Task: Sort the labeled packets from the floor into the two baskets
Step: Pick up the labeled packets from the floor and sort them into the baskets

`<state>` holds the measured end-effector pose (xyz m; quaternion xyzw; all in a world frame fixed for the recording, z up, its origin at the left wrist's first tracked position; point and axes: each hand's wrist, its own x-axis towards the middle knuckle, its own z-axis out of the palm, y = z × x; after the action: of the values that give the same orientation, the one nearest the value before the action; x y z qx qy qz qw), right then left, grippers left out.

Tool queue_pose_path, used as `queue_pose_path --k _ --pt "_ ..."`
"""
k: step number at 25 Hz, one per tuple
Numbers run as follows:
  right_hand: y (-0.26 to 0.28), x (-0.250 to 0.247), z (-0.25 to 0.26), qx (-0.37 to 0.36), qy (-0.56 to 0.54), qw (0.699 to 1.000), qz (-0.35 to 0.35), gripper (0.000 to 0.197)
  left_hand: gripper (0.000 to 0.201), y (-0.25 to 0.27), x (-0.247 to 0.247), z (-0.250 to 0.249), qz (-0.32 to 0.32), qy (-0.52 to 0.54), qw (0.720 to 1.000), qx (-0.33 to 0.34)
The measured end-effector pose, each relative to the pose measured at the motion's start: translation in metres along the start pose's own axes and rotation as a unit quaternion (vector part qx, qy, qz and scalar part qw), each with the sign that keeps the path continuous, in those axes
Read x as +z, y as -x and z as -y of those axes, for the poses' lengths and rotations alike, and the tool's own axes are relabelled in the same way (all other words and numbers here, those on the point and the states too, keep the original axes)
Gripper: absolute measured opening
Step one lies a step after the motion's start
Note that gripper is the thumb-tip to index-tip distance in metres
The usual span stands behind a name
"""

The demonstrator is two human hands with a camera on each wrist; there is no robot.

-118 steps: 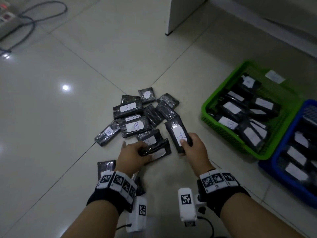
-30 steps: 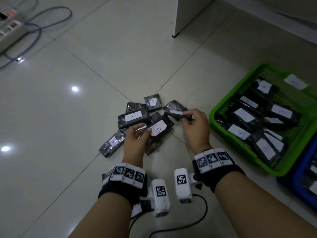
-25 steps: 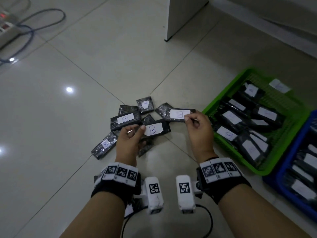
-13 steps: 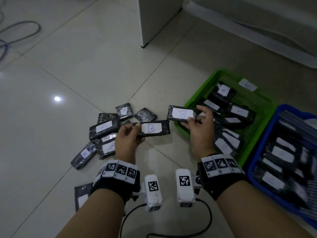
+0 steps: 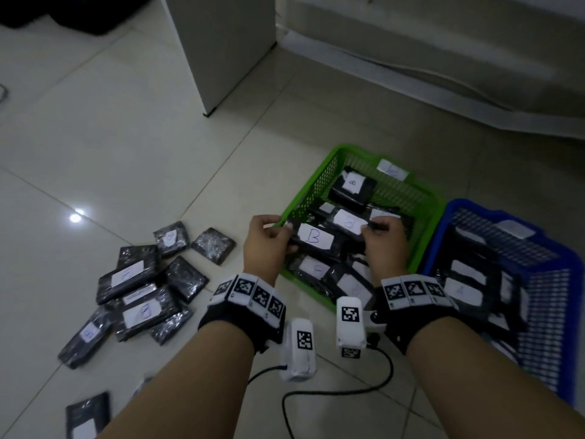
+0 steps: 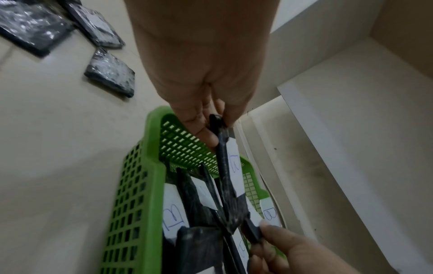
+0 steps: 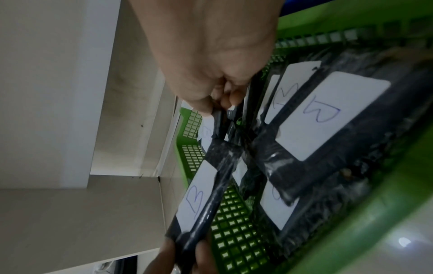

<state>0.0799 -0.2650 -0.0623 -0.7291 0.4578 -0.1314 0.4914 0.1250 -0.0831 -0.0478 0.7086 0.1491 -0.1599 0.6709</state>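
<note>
- Packet marked B (image 5: 311, 238): black film wrap, white paper label; held over the green basket (image 5: 308, 191), above the near-left part, clear of the packets already lying inside.
- Left hand (image 5: 267, 240): closed, pinching the left end of that packet between thumb and fingers.
- Right hand (image 5: 384, 239): closed, pinching the end of a second labeled packet (image 5: 349, 220), also over the green basket; letter likely B, hard to read from the head view.
- Handling, judged: light, flat, fairly stiff as a slab; glossy wrap probably slick, crinkly at the sealed ends. Not fragile; a short drop should be safe.
- Best hold, judged: short end or long edges, label kept upward for reading.
- Blue basket (image 5: 468, 210): just beside the green one, part-filled.
- Floor pile (image 5: 139, 280): about a dozen packets left of the hands, unsorted.
</note>
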Motion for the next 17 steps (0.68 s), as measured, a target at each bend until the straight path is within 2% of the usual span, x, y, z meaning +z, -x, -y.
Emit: queue_pose_path --k 4,7,9,11,14,17 --pt "-0.010 0.011 -0.007 -0.003 0.037 0.997 0.068 0.020 0.010 -0.013 0.018 0.004 -0.034 -0.124 0.991 0.025" --pt "-0.015 0.012 -0.015 -0.003 0.058 0.995 0.077 0.019 0.030 -0.017 0.013 0.004 -0.008 -0.308 0.946 0.098" --pt "-0.015 0.009 -0.019 -0.021 0.095 0.992 0.079 0.025 0.037 -0.016 0.007 0.006 0.027 -0.384 0.911 0.147" --pt "-0.003 0.006 -0.014 -0.051 0.129 0.988 0.072 0.032 0.037 -0.013 -0.001 0.008 0.041 -0.410 0.897 0.162" --pt "0.041 0.009 0.006 -0.116 0.093 0.986 0.079 0.031 0.030 -0.010 -0.031 0.011 0.018 -0.368 0.916 0.160" --pt "0.084 0.027 0.018 -0.170 0.068 0.974 0.132 0.029 0.025 -0.001 -0.072 0.020 -0.036 -0.325 0.926 0.187"
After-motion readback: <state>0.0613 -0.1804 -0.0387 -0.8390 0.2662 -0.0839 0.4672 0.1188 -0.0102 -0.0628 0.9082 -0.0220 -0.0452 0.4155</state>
